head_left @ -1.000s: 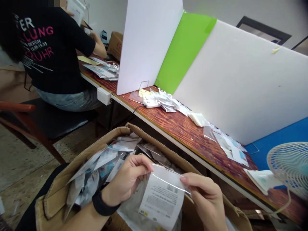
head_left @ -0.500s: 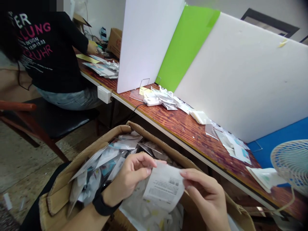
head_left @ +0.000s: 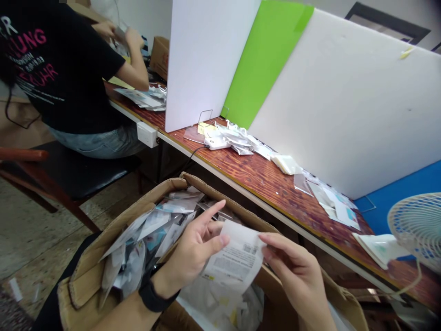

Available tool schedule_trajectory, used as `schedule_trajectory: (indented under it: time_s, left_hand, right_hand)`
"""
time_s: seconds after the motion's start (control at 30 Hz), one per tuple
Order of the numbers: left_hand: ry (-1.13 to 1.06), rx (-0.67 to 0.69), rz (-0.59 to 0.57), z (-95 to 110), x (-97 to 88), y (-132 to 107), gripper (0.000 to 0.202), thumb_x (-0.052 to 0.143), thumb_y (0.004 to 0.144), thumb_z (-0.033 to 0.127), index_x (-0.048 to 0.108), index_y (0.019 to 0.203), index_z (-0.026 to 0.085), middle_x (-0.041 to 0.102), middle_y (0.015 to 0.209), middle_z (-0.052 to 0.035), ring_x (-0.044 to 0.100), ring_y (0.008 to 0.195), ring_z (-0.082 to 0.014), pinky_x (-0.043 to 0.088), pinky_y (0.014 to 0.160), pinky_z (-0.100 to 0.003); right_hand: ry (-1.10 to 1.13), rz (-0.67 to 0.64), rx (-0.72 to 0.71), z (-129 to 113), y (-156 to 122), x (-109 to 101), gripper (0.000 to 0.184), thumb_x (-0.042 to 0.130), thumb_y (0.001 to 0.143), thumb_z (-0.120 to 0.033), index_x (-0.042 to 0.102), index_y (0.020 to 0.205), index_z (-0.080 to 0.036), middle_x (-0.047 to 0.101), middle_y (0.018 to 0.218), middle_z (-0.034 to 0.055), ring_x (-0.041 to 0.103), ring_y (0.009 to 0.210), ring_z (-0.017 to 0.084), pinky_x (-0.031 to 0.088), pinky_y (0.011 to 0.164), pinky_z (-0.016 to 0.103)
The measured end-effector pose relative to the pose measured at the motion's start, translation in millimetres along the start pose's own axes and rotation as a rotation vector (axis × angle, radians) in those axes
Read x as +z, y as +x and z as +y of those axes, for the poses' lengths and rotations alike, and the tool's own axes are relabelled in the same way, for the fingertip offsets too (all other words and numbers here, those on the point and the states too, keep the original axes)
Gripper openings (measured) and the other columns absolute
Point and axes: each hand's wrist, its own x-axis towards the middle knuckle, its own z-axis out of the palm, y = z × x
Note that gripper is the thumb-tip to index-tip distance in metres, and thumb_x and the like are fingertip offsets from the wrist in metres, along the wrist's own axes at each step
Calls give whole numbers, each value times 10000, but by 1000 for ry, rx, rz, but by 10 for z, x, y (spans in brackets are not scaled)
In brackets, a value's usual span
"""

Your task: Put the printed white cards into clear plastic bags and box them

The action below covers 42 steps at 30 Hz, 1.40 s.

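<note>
A small translucent white plastic bag (head_left: 236, 257) with dark printed text is stretched between my hands above a cardboard box. My left hand (head_left: 198, 248), with a black band on its wrist, has its thumb on the bag's left edge. Its index finger points up, and the other fingers are curled, partly hidden behind. My right hand (head_left: 292, 269) pinches the bag's upper right corner between thumb and fingers. Below it, a larger clear bag (head_left: 220, 303) with small white and yellow pieces lies in the box.
The cardboard box (head_left: 113, 234) holds many flat packets (head_left: 151, 225). Along the wooden table (head_left: 248, 174) lie packets (head_left: 234, 135), a stack of pale sheets (head_left: 285, 164) and a fan (head_left: 416, 225). White and green partitions stand behind. At left, a person in a black shirt (head_left: 69, 69) sits working.
My left index finger has lifted from the bag and now points up, while the thumb has slid onto its edge. The other person's arms have risen, hands now around a grey item.
</note>
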Motion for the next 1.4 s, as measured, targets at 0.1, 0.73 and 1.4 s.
schedule_trajectory:
  time_s: [0.1,0.73,1.4]
  left_hand:
    - [14,-43,67,-12,10,19,498,653,777,232,491,1245,194,713,917,-89,673,774,-208,516,690,-305]
    - [-68,-97,143,-23,65,8,442,657,736,207,480,1140,168,645,798,-34,612,645,-140,480,591,-236]
    - [-180,-150,101,110,-2,25,458,571,830,237,458,1267,163,693,844,-89,653,715,-166,511,643,-253]
  right_hand:
    - [167,16,120,-37,19,74,290,620,811,-278,630,1100,-277,682,1036,74,646,879,221,547,718,330]
    - [437,-61,444,-161,76,356,301,690,705,-430,709,779,-139,697,651,70,627,591,212,493,585,323]
    - [738,-306,406,-73,107,215,336,687,753,-338,688,1042,-167,732,898,106,691,782,212,530,677,304]
